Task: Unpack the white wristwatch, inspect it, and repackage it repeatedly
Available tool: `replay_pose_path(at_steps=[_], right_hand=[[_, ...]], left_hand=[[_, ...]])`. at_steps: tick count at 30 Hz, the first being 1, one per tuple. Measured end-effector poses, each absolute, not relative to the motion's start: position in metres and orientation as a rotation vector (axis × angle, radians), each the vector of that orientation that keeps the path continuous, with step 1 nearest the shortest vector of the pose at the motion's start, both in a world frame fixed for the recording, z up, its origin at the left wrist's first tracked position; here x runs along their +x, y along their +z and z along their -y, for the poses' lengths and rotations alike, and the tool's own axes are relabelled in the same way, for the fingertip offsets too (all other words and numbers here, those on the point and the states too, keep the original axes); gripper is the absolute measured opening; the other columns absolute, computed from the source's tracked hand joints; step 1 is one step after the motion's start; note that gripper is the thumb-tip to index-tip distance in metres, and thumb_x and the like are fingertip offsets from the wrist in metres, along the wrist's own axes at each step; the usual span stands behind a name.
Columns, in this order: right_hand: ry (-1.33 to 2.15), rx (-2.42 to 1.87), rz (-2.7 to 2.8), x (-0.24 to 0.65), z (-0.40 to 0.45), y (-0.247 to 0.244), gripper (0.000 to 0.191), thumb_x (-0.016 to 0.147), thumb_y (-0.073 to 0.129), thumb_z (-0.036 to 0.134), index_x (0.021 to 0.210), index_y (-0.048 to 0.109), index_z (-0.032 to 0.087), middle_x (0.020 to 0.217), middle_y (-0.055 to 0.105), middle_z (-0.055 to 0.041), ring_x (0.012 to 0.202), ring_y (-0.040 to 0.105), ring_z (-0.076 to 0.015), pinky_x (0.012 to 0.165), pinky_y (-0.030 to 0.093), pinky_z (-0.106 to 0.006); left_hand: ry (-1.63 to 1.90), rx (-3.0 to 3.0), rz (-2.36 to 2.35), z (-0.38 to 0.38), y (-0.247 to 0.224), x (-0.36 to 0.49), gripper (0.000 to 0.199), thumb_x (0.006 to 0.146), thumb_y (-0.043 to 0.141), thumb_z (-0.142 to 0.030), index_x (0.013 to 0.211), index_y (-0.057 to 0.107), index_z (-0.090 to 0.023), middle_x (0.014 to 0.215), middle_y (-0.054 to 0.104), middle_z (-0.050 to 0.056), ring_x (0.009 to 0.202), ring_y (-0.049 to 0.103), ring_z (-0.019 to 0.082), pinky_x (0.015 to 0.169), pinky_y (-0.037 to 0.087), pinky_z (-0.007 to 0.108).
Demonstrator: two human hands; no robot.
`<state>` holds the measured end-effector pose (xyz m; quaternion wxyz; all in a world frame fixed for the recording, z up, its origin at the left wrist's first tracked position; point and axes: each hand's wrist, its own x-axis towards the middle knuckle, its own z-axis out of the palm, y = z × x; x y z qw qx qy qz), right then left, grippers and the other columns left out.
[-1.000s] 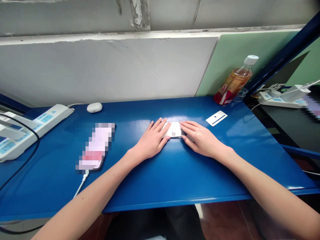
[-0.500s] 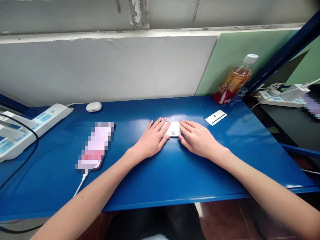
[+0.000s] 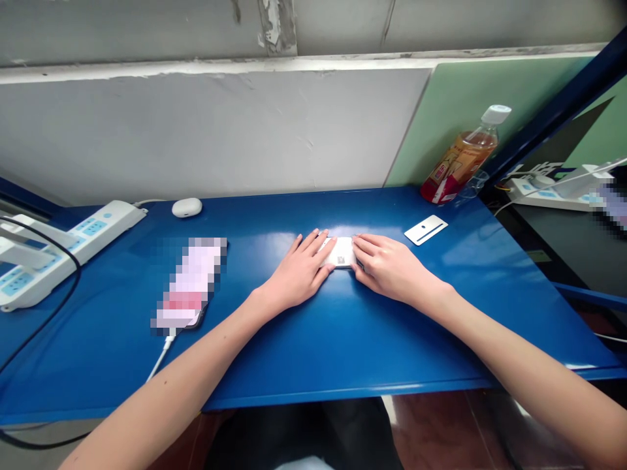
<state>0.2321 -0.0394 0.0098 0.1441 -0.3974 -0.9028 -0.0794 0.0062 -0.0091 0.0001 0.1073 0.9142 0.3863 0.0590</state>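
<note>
A small flat white rectangular piece [image 3: 345,250] with a little square printed code lies on the blue table in front of me. My left hand [image 3: 302,269] spans its left end, with the thumb at the near edge and the other fingers reaching over the top and past the far side. At the right end, the fingers and thumb of my right hand [image 3: 386,264] close around the edge, covering that end. A thin dark edge shows along the near side. Beyond my right hand lies a white card [image 3: 426,230] with a dark stripe and a small dark dot.
On the left are a phone [image 3: 191,281] with a charging cable [image 3: 161,356], a white power strip [image 3: 93,225] and a white earbud case [image 3: 187,207]. A drink bottle [image 3: 458,163] stands at the back right. The wall [image 3: 220,137] borders the blue table [image 3: 343,352].
The whole view has shifted slightly. Both hands keep nearly the same hold on the white piece, and nothing else has visibly moved.
</note>
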Motion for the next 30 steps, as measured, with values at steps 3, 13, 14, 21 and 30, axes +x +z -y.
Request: replay_pose_path(at_steps=[3,13,14,21,30], right_hand=[[-0.233,-1.184,2.571,0.228,0.041,0.010,0.031,0.096,0.046,0.020,0.107,0.070,0.003,0.111,0.072,-0.0237,0.109,0.066,-0.0366,0.097,0.055,-0.050],[0.128,-1.244,2.335,0.237,0.041,-0.001,0.028,0.094,0.045,0.015,0.106,0.070,0.012,0.117,0.072,-0.0170,0.111,0.069,-0.0306,0.096,0.057,-0.046],[0.176,-1.232,2.314,0.240,0.040,-0.003,0.028,0.094,0.046,0.014,0.106,0.071,0.014,0.118,0.073,-0.0153,0.111,0.069,-0.0299,0.096,0.057,-0.045],[0.170,-1.193,2.338,0.245,0.036,-0.006,0.030,0.092,0.046,0.013,0.109,0.071,0.014,0.120,0.073,-0.0152,0.114,0.068,-0.0307,0.098,0.057,-0.046],[-0.300,-1.209,2.580,0.224,0.050,0.005,0.042,0.091,0.045,0.016,0.120,0.063,-0.009,0.126,0.065,-0.0313,0.123,0.061,-0.0400,0.107,0.050,-0.050]], left_hand=[[0.178,2.689,-1.137,0.009,0.000,0.006,0.054,0.106,0.030,-0.039,0.154,0.033,-0.015,0.163,0.028,0.016,0.152,0.021,0.031,0.121,0.021,0.055],[0.152,2.704,-1.146,0.009,0.000,0.007,0.055,0.106,0.029,-0.040,0.154,0.033,-0.014,0.163,0.029,0.014,0.152,0.021,0.031,0.122,0.020,0.053],[0.159,2.702,-1.145,0.009,0.000,0.007,0.054,0.106,0.029,-0.040,0.154,0.033,-0.015,0.163,0.028,0.014,0.152,0.021,0.031,0.122,0.020,0.053],[0.164,2.699,-1.140,0.009,0.000,0.007,0.055,0.106,0.029,-0.040,0.155,0.032,-0.014,0.163,0.028,0.015,0.152,0.020,0.031,0.122,0.020,0.054],[0.166,2.706,-1.141,0.009,0.000,0.008,0.054,0.106,0.029,-0.038,0.154,0.034,-0.015,0.162,0.030,0.015,0.152,0.022,0.031,0.121,0.021,0.053]])
